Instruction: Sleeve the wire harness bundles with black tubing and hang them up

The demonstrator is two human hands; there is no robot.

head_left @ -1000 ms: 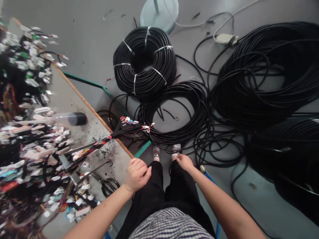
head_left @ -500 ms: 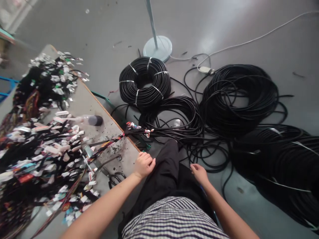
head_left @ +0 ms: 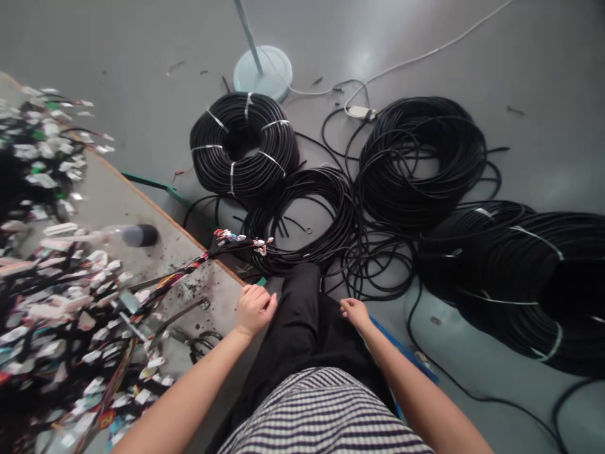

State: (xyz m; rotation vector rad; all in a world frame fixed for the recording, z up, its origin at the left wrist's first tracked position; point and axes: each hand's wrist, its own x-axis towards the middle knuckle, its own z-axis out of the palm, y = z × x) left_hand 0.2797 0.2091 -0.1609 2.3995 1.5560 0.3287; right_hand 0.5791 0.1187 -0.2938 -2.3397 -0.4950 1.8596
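By the bench edge [head_left: 179, 224], left hand [head_left: 254, 310] and right hand [head_left: 355, 312] hang half-curled, empty; the overhanging wire harness [head_left: 174, 282] could slip off if snagged.

Trouser knee [head_left: 306, 296] up vs. before (shoes hidden)

No legible writing anywhere: white paper tags [head_left: 57, 229] on the wire bundles [head_left: 174, 275] along the table [head_left: 142, 202] too blurred and small to read; likewise the small red tag [head_left: 106, 418] near the bottom edge, its yellow marking unclear.
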